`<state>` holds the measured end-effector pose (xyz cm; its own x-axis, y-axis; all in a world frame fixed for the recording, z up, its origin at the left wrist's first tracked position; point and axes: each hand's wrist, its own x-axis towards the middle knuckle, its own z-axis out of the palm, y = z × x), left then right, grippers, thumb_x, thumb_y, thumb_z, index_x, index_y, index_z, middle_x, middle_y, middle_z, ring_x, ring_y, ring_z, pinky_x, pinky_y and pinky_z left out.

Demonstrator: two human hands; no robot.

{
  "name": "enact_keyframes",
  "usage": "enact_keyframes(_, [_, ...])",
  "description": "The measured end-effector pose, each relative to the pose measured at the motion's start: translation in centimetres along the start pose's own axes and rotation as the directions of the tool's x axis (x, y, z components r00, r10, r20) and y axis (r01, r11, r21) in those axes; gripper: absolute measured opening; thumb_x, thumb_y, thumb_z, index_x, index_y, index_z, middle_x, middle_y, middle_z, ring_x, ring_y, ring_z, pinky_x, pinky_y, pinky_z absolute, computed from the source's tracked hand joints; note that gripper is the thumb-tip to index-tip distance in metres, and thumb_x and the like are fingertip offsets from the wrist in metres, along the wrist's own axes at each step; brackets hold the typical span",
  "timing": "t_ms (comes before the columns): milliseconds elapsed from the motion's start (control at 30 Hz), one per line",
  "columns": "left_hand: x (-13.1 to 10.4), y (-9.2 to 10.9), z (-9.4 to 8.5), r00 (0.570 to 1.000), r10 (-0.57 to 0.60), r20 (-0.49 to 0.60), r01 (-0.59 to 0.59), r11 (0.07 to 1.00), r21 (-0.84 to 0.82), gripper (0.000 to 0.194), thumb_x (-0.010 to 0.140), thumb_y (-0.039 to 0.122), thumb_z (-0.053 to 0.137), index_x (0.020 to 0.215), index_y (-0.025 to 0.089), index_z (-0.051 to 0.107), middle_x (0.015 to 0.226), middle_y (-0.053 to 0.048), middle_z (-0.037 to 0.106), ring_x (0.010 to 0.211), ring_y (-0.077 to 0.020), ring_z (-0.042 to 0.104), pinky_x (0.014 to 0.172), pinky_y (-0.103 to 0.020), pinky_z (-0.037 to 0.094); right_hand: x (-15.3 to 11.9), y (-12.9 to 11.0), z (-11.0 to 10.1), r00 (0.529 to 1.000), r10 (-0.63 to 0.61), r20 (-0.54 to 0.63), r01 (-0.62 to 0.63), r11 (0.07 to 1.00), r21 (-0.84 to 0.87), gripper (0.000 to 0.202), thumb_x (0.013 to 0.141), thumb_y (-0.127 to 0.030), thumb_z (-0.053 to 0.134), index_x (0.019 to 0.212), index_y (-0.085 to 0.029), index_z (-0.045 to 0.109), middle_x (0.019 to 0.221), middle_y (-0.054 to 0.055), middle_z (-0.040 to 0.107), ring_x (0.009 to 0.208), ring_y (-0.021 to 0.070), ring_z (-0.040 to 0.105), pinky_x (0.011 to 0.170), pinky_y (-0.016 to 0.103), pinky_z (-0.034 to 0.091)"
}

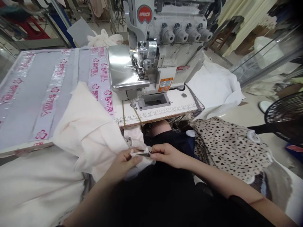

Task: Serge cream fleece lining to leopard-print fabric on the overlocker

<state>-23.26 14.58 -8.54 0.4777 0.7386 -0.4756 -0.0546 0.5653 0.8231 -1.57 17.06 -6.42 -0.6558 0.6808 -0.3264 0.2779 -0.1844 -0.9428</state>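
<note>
Close to my body, my left hand [125, 162] pinches the edge of a cream-white cloth [92, 138] between thumb and fingers. The cloth spreads from there up onto the left side of the sewing table. My right hand [167, 155] is closed around small metal thread snips [145, 154], whose dark, thin blades point left against the bunched cloth edge. Both hands are almost touching. Beyond them stands an overlock sewing machine [146, 63], its presser foot bare of cloth.
The table's left part [44, 110] is covered with printed plastic film. White cloth [215, 85] lies right of the machine, and dark-spotted fabric [229, 142] is heaped at my right. A black fan [286, 116] stands at the far right. More pale cloth [35, 186] lies at lower left.
</note>
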Motion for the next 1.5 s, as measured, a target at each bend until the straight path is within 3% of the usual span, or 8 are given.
enact_keyframes(200, [0.2,-0.7,0.5,0.989,0.062,-0.137,-0.063,0.998,-0.002,0.026,0.076,0.039,0.06,0.083,0.014,0.058,0.072,-0.001,0.051,0.065,-0.0105,0.045,0.064,-0.022,0.038,-0.1,0.3,0.3,0.997,0.058,-0.056,-0.057,0.998,0.014,0.037,0.082,-0.047,0.051,0.066,-0.015,0.044,0.062,-0.004,0.036,0.058,0.0079,0.033,0.053,0.02,0.027])
enact_keyframes(400, [0.2,-0.2,0.3,0.992,0.123,-0.037,-0.12,0.99,0.072,0.021,0.076,0.035,0.059,0.075,0.015,0.057,0.074,0.0,0.047,0.069,-0.0103,0.042,0.066,-0.021,0.035,0.1,0.1,0.7,0.999,0.041,-0.024,-0.041,0.999,0.0,0.036,0.081,-0.045,0.053,0.065,-0.014,0.044,0.06,-0.005,0.035,0.056,0.0071,0.031,0.051,0.02,0.027])
enact_keyframes(633, [-0.1,-0.5,0.1,0.994,0.082,0.073,-0.08,0.996,-0.026,0.025,0.074,0.036,0.062,0.073,0.012,0.056,0.073,-0.002,0.044,0.068,-0.0106,0.042,0.062,-0.021,0.034,0.2,0.8,0.3,0.998,0.0,0.069,-0.004,0.998,0.057,0.042,0.082,-0.05,0.049,0.06,-0.014,0.042,0.056,-0.006,0.03,0.053,0.0064,0.027,0.05,0.021,0.024])
enact_keyframes(767, [0.2,-1.0,0.3,0.998,-0.006,-0.07,0.0,0.997,-0.075,0.029,0.076,0.041,0.059,0.077,0.013,0.053,0.067,-0.001,0.045,0.061,-0.0095,0.042,0.058,-0.021,0.035,0.4,0.9,0.3,0.999,0.032,0.012,-0.033,0.989,0.143,0.043,0.08,-0.052,0.051,0.062,-0.015,0.042,0.058,-0.005,0.032,0.055,0.0068,0.029,0.05,0.02,0.024])
enact_keyframes(900, [0.4,-1.1,0.5,0.988,0.028,-0.154,-0.041,0.996,-0.084,0.027,0.077,0.041,0.058,0.081,0.014,0.052,0.067,0.001,0.046,0.061,-0.0089,0.043,0.061,-0.021,0.038,0.2,0.6,0.2,0.999,0.021,-0.024,-0.018,0.993,0.12,0.038,0.081,-0.053,0.05,0.079,-0.014,0.049,0.06,-0.006,0.033,0.053,0.0063,0.029,0.049,0.019,0.025])
enact_keyframes(1067, [0.1,0.0,1.2,0.986,0.067,-0.152,-0.053,0.994,0.093,0.028,0.078,0.042,0.056,0.079,0.013,0.054,0.067,0.001,0.046,0.06,-0.0083,0.04,0.057,-0.019,0.034,-0.4,0.0,-0.5,0.992,0.078,0.099,-0.08,0.997,0.01,0.031,0.088,-0.046,0.042,0.09,-0.015,0.047,0.065,-0.004,0.045,0.054,0.0075,0.043,0.051,0.019,0.035])
enact_keyframes(1233, [0.2,0.8,1.7,0.984,0.101,-0.145,-0.066,0.972,0.224,0.03,0.078,0.044,0.053,0.078,0.014,0.056,0.076,-0.001,0.05,0.067,-0.0109,0.044,0.063,-0.021,0.036,-0.3,-0.3,-0.4,0.999,-0.017,-0.03,0.01,0.975,-0.22,0.027,0.087,-0.041,0.047,0.079,-0.015,0.049,0.069,-0.003,0.045,0.063,0.0089,0.042,0.06,0.021,0.034])
enact_keyframes(1500, [0.3,0.6,1.8,0.977,0.183,-0.114,-0.143,0.945,0.294,0.025,0.079,0.039,0.052,0.076,0.015,0.058,0.077,-0.002,0.051,0.073,-0.0132,0.046,0.069,-0.022,0.036,0.3,0.3,0.1,0.999,0.05,-0.009,-0.05,0.999,0.003,0.034,0.079,-0.047,0.055,0.071,-0.014,0.051,0.062,-0.004,0.04,0.058,0.0077,0.036,0.053,0.02,0.028])
